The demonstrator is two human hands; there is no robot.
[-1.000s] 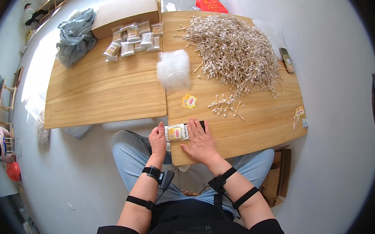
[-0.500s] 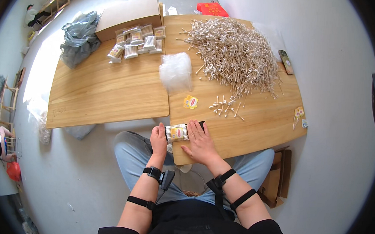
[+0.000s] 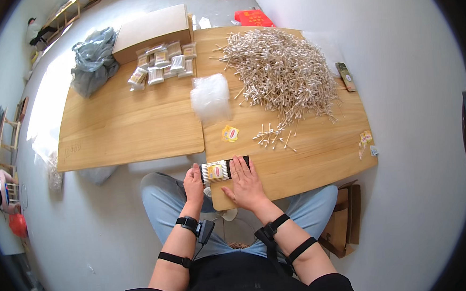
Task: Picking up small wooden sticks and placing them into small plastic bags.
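Observation:
A small packet of cotton swabs [image 3: 215, 171] with a yellow label lies at the near edge of the right wooden table [image 3: 319, 156], on a dark flat piece [image 3: 240, 161]. My left hand [image 3: 193, 182] presses against the packet's left end. My right hand [image 3: 244, 183] lies flat with fingers spread just to the packet's right, touching its end. A few loose swabs [image 3: 271, 135] and a yellow label [image 3: 230, 133] lie just beyond the hands.
A big heap of swabs [image 3: 282, 70] covers the far right table. A stack of clear bags [image 3: 210, 98] lies mid-table. Filled packets [image 3: 161, 64], a cardboard box [image 3: 151, 30] and a grey plastic bag [image 3: 93, 60] sit on the left table [image 3: 120, 126]. Small labels [image 3: 365, 138] lie at right.

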